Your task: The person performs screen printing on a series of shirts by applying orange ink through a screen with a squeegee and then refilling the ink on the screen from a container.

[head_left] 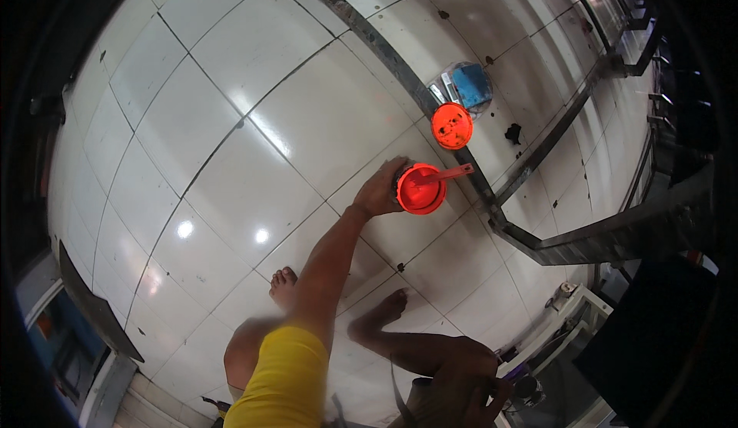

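Note:
My left hand [380, 188], at the end of a yellow sleeve, is wrapped round the side of a round tub [420, 203]. The tub's inside is bright orange-red. Out of it slants a red handle [455, 172], pointing to the right; whatever tool end it has is hidden inside the tub. Just beyond lies a round orange lid [452, 126] with dark marks, overlapping a dark metal bar. Low in the picture, my right hand [486, 403] is in shadow near my right knee, and its fingers are too dark to make out.
Behind the lid, a clear round container [478, 80] bears a blue block and small pale pieces. A dark metal frame [538, 247] crosses the tiles on the right. A white-framed unit [565, 324] stands lower right. My bare feet [284, 286] are on the white tiled floor [254, 166].

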{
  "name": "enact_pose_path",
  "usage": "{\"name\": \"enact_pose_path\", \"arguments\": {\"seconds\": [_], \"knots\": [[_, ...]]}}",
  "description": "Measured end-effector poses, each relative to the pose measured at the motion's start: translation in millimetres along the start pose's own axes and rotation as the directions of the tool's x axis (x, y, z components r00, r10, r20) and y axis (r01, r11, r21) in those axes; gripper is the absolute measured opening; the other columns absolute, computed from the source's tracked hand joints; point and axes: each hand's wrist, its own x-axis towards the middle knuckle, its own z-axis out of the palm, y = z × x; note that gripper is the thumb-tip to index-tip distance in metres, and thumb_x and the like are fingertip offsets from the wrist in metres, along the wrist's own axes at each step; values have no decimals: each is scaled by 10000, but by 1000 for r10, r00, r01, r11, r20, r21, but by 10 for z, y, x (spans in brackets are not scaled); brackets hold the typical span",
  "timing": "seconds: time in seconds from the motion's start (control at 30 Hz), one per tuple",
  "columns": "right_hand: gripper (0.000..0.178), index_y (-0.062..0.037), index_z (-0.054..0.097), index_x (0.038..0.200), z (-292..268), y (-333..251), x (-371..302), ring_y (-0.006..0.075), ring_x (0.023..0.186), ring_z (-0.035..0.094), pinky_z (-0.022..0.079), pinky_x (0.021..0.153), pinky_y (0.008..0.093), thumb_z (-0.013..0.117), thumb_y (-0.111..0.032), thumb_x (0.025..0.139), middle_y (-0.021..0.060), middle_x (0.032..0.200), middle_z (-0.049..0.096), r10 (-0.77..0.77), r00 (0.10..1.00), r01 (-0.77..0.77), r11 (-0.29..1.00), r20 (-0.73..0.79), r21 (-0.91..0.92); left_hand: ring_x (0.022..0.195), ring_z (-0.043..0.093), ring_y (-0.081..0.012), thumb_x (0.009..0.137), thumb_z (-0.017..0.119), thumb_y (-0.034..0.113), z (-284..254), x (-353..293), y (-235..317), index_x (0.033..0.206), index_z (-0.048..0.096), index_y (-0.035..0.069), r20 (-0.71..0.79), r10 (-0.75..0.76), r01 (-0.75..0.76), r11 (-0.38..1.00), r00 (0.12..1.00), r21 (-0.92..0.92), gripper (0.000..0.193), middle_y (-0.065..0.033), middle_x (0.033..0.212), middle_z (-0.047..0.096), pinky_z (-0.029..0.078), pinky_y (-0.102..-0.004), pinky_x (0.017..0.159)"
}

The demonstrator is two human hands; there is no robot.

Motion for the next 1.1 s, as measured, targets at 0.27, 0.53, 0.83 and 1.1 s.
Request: {"name": "enact_pose_path", "arguments": {"seconds": [0.27,0.53,0.83,1.1], "knots": [[277,-11,529,1053,-499,-276,-100,298,984,483,399,862,423,618,-175,848,156,1040,494,197,979,-151,882,-57,446,1245,474,-333,557,901,250,-305,-419,640,1384,343,32,-80,27,-25,999,996,27,1021,-168,1336,484,410,-418,1047],[266,-25,513,966,-1758,-585,-960,321,948,496,404,839,423,661,-123,767,163,974,519,-13,1000,18,954,-19,300,1236,478,-343,518,916,272,-1593,-1767,3222,1377,361,4,-54,-63,63,998,997,-2,1057,-191,1329,484,409,-416,1040],[456,-32,606,1105,-3841,-661,-2342,378,995,578,488,876,483,612,-362,790,202,1043,594,-29,962,-34,974,270,225,1145,555,-271,494,916,414,-2635,-3118,7733,1239,533,47,-45,-10,5,993,999,-115,915,-129,1208,579,452,-406,963],[381,-39,641,1070,-5820,-349,-3999,357,1109,560,455,947,440,585,-347,853,202,1152,614,-134,979,21,810,151,585,1044,599,-219,553,924,228,-2612,-4053,10968,1176,543,42,46,27,-22,995,999,-95,753,-96,1145,601,497,-364,882]]}}
